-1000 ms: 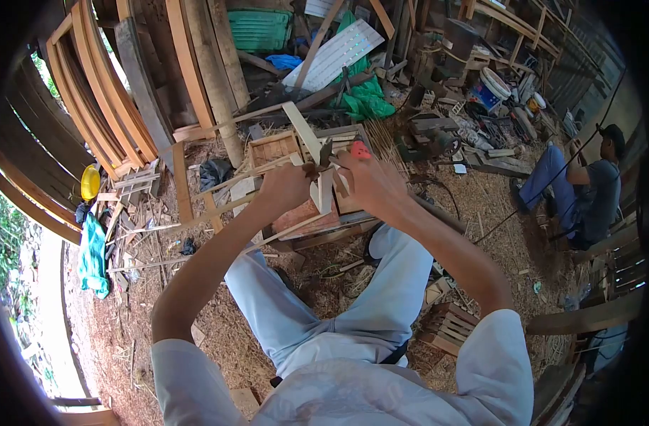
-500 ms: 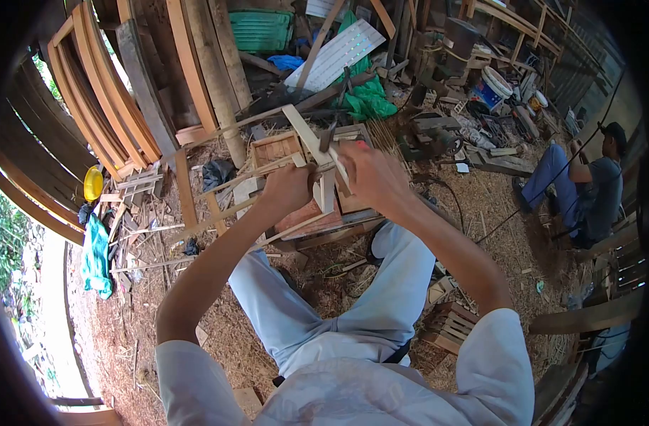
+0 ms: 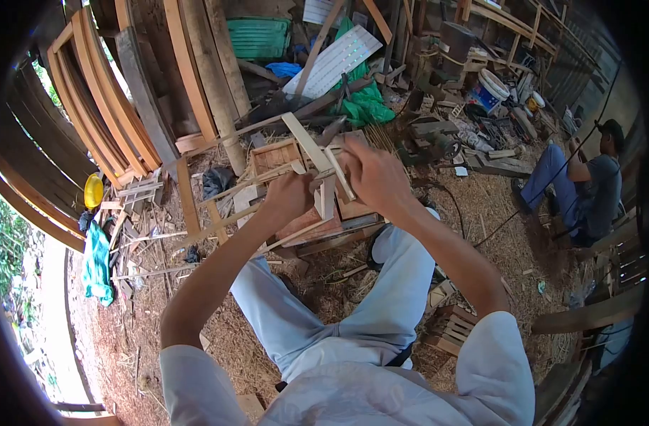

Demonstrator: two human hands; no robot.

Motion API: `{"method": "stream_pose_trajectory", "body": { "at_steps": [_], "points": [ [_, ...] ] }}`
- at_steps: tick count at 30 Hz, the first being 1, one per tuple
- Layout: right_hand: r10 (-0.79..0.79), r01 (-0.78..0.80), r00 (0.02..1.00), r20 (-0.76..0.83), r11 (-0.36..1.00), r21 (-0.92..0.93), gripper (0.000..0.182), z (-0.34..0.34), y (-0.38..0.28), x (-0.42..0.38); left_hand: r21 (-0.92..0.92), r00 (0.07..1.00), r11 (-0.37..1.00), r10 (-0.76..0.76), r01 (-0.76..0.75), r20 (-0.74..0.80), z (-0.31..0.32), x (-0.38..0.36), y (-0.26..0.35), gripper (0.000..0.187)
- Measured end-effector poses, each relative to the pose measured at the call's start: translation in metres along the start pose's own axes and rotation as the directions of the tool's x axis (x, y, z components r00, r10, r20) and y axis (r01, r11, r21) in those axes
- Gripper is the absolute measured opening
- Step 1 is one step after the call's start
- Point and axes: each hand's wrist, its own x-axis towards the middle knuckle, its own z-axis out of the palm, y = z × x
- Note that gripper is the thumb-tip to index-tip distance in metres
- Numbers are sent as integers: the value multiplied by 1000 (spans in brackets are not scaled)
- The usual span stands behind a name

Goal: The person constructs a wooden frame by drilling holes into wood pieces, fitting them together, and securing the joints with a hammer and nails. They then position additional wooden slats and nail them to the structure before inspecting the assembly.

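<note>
In front of me, a light wooden piece [image 3: 307,145] slants up and away, joined or crossed with shorter pieces between my hands. My left hand [image 3: 289,196] is closed around the lower part of this wooden assembly. My right hand [image 3: 375,175] has its fingers bent at the assembly's right side, against a narrow wooden strip [image 3: 340,175]. A dark tool head [image 3: 332,130] shows just beyond my right fingers; its handle is hidden. Below lies a low wooden work surface [image 3: 306,228] with a shallow wooden box [image 3: 275,157] at its far left.
Long planks [image 3: 189,67] lean at the back left. A green crate [image 3: 259,38] and green sheet [image 3: 367,105] lie behind. A person [image 3: 600,186] sits at the right. Wood shavings cover the floor, and a slatted wooden piece [image 3: 452,329] lies near my right leg.
My right hand has shifted slightly, and the dark tool head now lies flatter beyond it. The narrow strip shows more clearly. My left hand still holds the assembly, slightly lower in view.
</note>
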Motion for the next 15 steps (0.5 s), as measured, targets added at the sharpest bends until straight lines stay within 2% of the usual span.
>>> {"method": "stream_pose_trajectory", "body": {
  "at_steps": [2, 4, 5, 7, 9, 11, 14, 15],
  "points": [
    [35, -33, 998, -46, 998, 47, 21, 5, 2, -4, -12, 999, 1000, -21, 22, 33, -10, -3, 6, 20],
    [-53, 67, 989, 139, 993, -100, 24, 14, 11, -7, -4, 996, 1000, -24, 25, 87, -15, -3, 6, 22],
    [-51, 65, 990, 131, 993, -103, 24, 15, 15, -6, -1, 991, 1000, -27, 27, 135, -17, 0, 6, 24],
    [-19, 21, 999, 32, 998, -62, 28, 10, 8, -3, 42, 996, 999, -23, 20, 85, -19, -4, 7, 25],
    [-49, 52, 997, 58, 997, -52, 30, 18, 13, -4, 83, 999, 996, -29, 26, 40, -19, -7, 6, 26],
    [-78, 82, 994, 80, 996, -40, 32, 22, 17, -6, -37, 995, 996, -75, 78, 73, -18, -4, 4, 21],
    [-120, 135, 987, 103, 978, -160, 32, 16, 15, -1, 6, 999, 999, -40, 40, 9, -4, -8, -7, 20],
    [-53, 55, 998, 25, 996, -67, 25, 10, 4, 0, 3, 999, 999, -41, 41, 10, -5, -8, -6, 20]
  ]
}}
